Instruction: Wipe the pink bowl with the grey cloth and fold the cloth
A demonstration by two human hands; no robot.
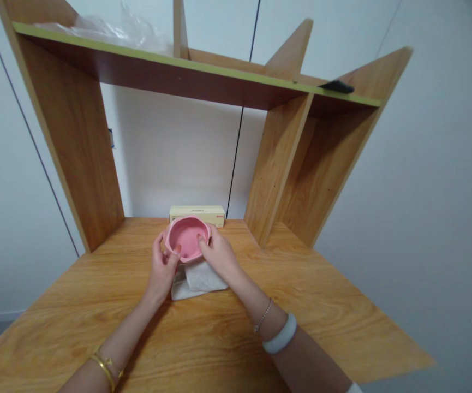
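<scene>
I hold a pink bowl [187,237] in both hands, in front of me and seemingly just above a wooden bench [297,305], its open mouth tilted toward my face. The fingers of my left hand [162,266] are clamped on its left side, thumb at the near rim; those of my right hand [220,254] grip the right side, thumb reaching inside. The bowl's rim is wavy, and I see nothing in it. Below, on the bench, lies a whitish, folded cloth or pouch [205,277], which I am not gripping; I cannot tell which it is. Behind the bowl stands a long cream box [197,210], apparently closed. As I judge it, the picking up is done: the bowl is securely in my grasp but not yet set down. Whether anything more is finished, I cannot tell. Overhead, a shelf [219,73] carries crumpled clear plastic [133,34].
</scene>
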